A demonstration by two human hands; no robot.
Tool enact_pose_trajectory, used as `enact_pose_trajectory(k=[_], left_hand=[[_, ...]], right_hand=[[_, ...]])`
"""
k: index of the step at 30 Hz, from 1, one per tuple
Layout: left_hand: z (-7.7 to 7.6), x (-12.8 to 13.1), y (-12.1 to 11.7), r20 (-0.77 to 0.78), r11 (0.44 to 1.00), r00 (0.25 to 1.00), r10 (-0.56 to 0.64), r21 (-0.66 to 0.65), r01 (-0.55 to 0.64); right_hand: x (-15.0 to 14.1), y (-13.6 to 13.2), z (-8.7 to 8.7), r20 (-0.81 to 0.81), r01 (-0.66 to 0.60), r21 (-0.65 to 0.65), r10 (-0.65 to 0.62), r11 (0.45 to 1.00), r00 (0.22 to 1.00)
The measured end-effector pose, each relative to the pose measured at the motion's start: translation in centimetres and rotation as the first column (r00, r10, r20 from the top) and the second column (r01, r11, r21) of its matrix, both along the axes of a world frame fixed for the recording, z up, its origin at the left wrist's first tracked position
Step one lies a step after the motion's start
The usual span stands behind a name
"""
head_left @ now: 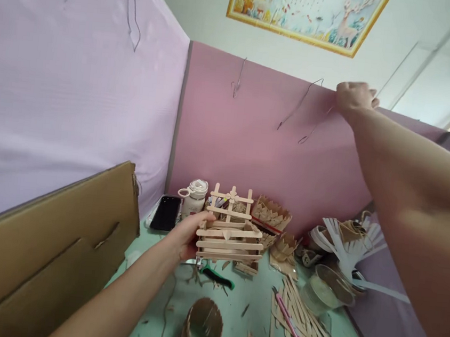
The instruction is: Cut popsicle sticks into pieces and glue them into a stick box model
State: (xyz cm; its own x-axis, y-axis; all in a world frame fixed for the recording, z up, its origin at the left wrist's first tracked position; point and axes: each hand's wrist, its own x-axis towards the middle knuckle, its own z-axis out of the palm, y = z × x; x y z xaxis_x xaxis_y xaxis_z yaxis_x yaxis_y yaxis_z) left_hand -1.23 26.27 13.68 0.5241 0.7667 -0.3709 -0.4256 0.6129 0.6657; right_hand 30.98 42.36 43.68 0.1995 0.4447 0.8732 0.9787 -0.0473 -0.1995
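Observation:
My left hand grips a small crate built of wooden craft sticks by its left side, holding it just above the green tabletop. My right hand is raised high to the top edge of the pink partition, fingers curled over the edge near thin wire hooks that hang down its face. What the right fingers hold, if anything, is hidden.
Loose craft sticks, a pink pen, a woven twine cup, green-handled pliers, a phone, a white bottle, other stick baskets and a round tin lie about. Cardboard sheets lean at left.

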Motion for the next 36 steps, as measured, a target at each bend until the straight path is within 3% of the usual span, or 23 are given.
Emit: enact_pose_trajectory(k=[3,5,7,8,9,10,11,12,14,15,18,20,22,25,28,36], left_hand=[[-0.2,-0.5,-0.5,-0.026,0.986,0.989,0.146,0.085,-0.144],[-0.5,-0.9,-0.7,-0.032,0.969,0.976,0.217,0.125,-0.212],[-0.8,-1.2,-0.8,-0.016,0.940,0.956,0.293,0.191,-0.285],[-0.9,-1.2,-0.8,-0.021,0.926,0.946,0.323,0.215,-0.311],[-0.9,-1.2,-0.8,-0.029,0.910,0.934,0.357,0.234,-0.341],[-0.8,-1.0,-0.8,-0.016,0.896,0.928,0.373,0.265,-0.356],[-0.7,-0.7,-0.8,-0.004,0.886,0.927,0.376,0.294,-0.358],[-0.4,-0.2,-0.9,-0.003,0.881,0.928,0.373,0.315,-0.353],[0.1,1.3,-1.1,-0.040,0.879,0.937,0.348,0.361,-0.311],[0.3,2.2,-1.3,-0.062,0.879,0.942,0.331,0.383,-0.284],[0.5,5.7,-1.5,-0.134,0.901,0.958,0.255,0.392,-0.186],[0.0,8.4,-1.3,-0.172,0.901,0.965,0.196,0.421,-0.108],[-0.8,11.2,-1.1,-0.260,0.877,0.957,0.129,0.480,0.012],[-2.3,15.2,-0.6,-0.471,0.792,0.873,0.125,0.578,0.199],[-3.9,18.0,0.0,-0.557,0.748,0.815,0.158,0.607,0.270],[-6.4,20.6,2.6,-0.771,0.606,0.552,0.318,0.613,0.507]], right_hand=[[-1.3,-2.3,-1.2,-0.113,0.017,0.081,-0.008,0.997,0.994],[-2.8,-4.6,-2.8,-0.130,-0.032,0.106,0.046,0.994,0.990],[-4.7,-7.6,-5.6,-0.076,-0.165,0.028,0.166,0.986,0.983],[-5.7,-9.3,-7.4,-0.038,-0.299,-0.071,0.297,0.952,0.954],[-6.6,-11.1,-9.4,-0.017,-0.444,-0.239,0.453,0.864,0.891],[-7.4,-13.0,-11.6,-0.016,-0.551,-0.416,0.599,0.724,0.800],[-8.0,-14.8,-13.7,-0.026,-0.613,-0.547,0.720,0.571,0.694],[-8.4,-16.7,-15.9,-0.046,-0.633,-0.624,0.788,0.457,0.614],[-8.6,-20.0,-19.7,-0.064,-0.650,-0.668,0.842,0.363,0.536],[-8.4,-21.5,-21.4,-0.067,-0.659,-0.658,0.842,0.365,0.535],[-6.9,-24.7,-25.5,-0.047,-0.656,-0.563,0.774,0.502,0.632],[-5.3,-26.0,-27.6,-0.026,-0.597,-0.552,0.704,0.582,0.710],[-3.5,-26.8,-29.6,-0.010,-0.515,-0.587,0.630,0.625,0.776],[-0.8,-27.5,-32.2,0.024,-0.358,-0.653,0.491,0.668,0.871],[1.3,-27.7,-34.6,0.051,-0.286,-0.673,0.429,0.682,0.902],[2.9,-27.3,-39.2,0.184,-0.117,-0.674,0.318,0.730,0.930]])
